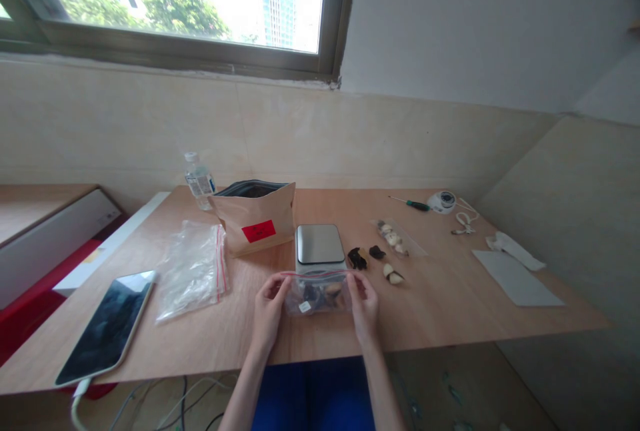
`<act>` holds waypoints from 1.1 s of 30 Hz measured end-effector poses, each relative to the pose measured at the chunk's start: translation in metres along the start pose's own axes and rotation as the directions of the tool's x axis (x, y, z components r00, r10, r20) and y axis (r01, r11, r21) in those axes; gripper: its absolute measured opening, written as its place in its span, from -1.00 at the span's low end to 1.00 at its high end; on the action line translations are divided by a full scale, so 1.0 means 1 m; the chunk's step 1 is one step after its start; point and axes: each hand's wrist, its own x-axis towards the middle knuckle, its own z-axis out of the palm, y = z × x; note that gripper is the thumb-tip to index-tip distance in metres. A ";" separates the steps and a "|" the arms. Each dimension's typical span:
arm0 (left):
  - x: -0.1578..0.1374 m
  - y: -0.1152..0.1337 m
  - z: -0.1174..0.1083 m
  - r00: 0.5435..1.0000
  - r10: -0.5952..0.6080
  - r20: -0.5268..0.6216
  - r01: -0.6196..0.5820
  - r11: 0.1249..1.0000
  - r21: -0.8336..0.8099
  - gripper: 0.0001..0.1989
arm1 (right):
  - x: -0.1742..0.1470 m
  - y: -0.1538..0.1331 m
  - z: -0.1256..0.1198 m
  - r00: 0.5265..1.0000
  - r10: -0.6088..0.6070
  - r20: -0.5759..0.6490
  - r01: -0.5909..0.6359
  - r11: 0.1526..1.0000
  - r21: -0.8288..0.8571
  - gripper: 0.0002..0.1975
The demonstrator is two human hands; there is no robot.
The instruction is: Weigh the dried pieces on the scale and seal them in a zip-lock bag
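Zip bag (pixel 317 294), small and clear with a red seal strip along its top, held upright at the near edge of the table (pixel 440 298), just in front of the scale (pixel 320 244). Holds a mix of dark and pale pieces plus a small white tag; exact contents too small to tell. Pinched at the top left corner by the left hand (pixel 269 308) and at the top right corner by the right hand (pixel 364 304), thumbs and fingertips of both closed on the ends of the strip, which runs taut between them. Cannot tell whether the strip is pressed shut or parted. Looks like work at the bag's mouth, most likely closing or opening the seal. Next move probably calls for a steady pinch along the strip from one end to the other, keeping the bag level so that nothing tips out. Just right of the scale, loose dark pieces (pixel 357 258) and pale pieces (pixel 393 276) on the bare wood; farther right, a second small bag (pixel 395 238) lying flat. Behind the scale to the left, a brown paper pouch (pixel 255 221) with a red label, standing open. Left of it, a heap of empty bags (pixel 193 268), then a phone (pixel 107 328) near the left edge.
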 end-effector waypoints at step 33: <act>-0.021 0.038 -0.005 0.952 0.257 0.170 -0.288 0.936 0.203 -0.85 | -0.019 -0.096 0.020 0.620 -0.362 0.696 0.719 0.617 -0.320 -0.89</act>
